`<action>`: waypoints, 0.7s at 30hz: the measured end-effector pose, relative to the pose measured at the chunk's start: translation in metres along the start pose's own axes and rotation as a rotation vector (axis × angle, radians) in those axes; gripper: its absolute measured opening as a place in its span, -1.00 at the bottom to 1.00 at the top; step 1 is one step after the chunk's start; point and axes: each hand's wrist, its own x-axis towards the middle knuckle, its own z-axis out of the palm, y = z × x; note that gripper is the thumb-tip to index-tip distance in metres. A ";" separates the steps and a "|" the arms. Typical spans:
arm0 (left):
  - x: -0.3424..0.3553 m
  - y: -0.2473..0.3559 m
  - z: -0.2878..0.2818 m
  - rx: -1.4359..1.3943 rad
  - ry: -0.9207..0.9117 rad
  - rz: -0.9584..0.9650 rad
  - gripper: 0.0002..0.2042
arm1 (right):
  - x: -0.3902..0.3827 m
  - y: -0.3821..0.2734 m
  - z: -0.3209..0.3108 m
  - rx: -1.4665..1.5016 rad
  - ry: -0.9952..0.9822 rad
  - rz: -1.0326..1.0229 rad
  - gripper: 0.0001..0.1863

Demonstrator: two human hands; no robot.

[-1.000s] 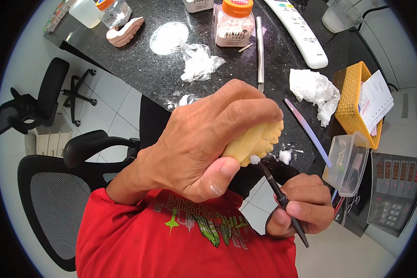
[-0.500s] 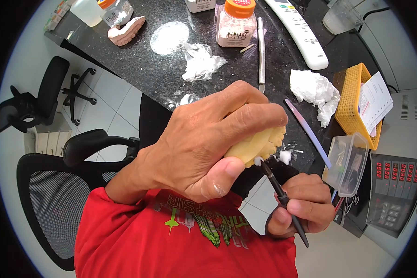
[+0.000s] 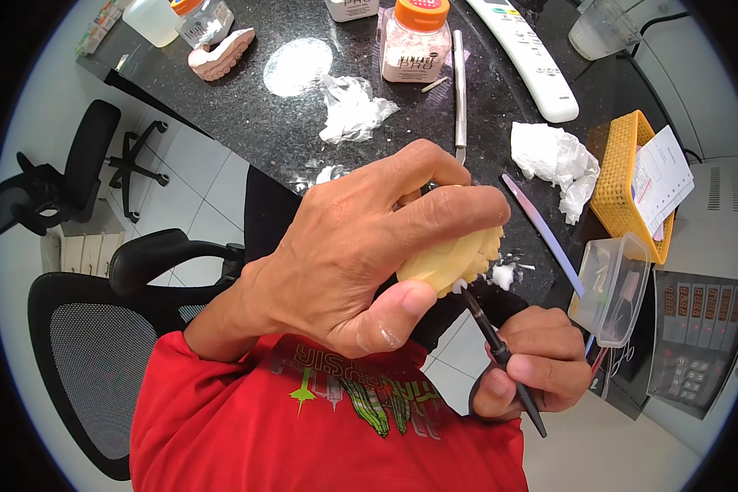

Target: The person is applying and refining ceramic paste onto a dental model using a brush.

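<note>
My left hand is closed around a yellowish dental cast, its row of teeth turned to the right and down. A slim black brush is pinched in my right hand. The brush tip touches, or nearly touches, a small white tooth at the lower edge of the cast. A white blob of material sits on the counter just right of the cast. My left fingers hide much of the cast, and a white smear marks the left thumb.
On the dark counter are an orange-lidded powder jar, crumpled tissues, a metal spatula, a purple file and a white remote. Rightward stand a yellow basket, a clear box and a control panel.
Both hands stay nearly in place, with the brush tip still at the white tooth. The cast has tilted very slightly, and the whole view has shifted a little.
</note>
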 end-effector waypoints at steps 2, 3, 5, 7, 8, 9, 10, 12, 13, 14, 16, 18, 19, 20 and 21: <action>0.001 0.000 0.001 -0.007 0.011 0.001 -0.41 | 0.001 0.000 0.001 0.003 0.013 -0.010 -0.76; 0.001 0.000 0.001 -0.007 0.010 0.001 -0.41 | 0.001 0.000 0.000 0.002 0.013 -0.010 -0.76; 0.001 0.001 0.000 0.003 0.005 0.000 -0.41 | 0.002 0.000 -0.002 -0.022 -0.024 -0.013 -0.76; 0.001 0.001 0.000 0.000 0.007 -0.005 -0.41 | 0.001 0.000 0.000 -0.013 -0.011 -0.012 -0.76; 0.000 0.001 0.001 -0.004 0.009 -0.011 -0.42 | 0.001 0.000 0.000 -0.005 0.001 -0.012 -0.76; 0.000 0.001 0.001 -0.005 0.009 -0.011 -0.42 | 0.000 0.000 0.000 -0.006 0.002 -0.012 -0.76; 0.000 0.000 0.000 0.001 0.007 0.002 -0.42 | -0.001 0.001 -0.001 0.013 0.013 -0.015 -0.75; 0.000 -0.001 0.000 0.007 0.006 0.014 -0.42 | -0.002 0.001 -0.001 0.033 0.025 -0.019 -0.75; 0.000 -0.001 0.000 0.009 0.005 0.015 -0.43 | -0.001 0.000 0.000 0.018 0.026 -0.009 -0.75; 0.001 -0.001 0.000 0.011 0.005 0.015 -0.43 | -0.001 0.000 0.000 0.003 0.027 0.000 -0.76; 0.001 0.001 -0.001 0.007 -0.005 0.005 -0.43 | -0.001 -0.002 -0.001 -0.003 0.009 0.014 -0.76; 0.001 0.002 -0.001 0.005 -0.016 -0.005 -0.42 | -0.002 -0.002 -0.002 -0.007 -0.009 0.029 -0.76; 0.001 0.003 0.000 -0.031 -0.002 -0.030 -0.41 | -0.003 -0.001 -0.002 0.032 0.040 0.018 -0.75; 0.001 0.003 0.000 -0.067 0.013 -0.056 -0.40 | -0.004 0.000 -0.003 0.071 0.089 0.008 -0.75; 0.001 0.003 0.001 -0.069 0.010 -0.052 -0.40 | -0.005 0.001 -0.004 0.067 0.092 0.006 -0.75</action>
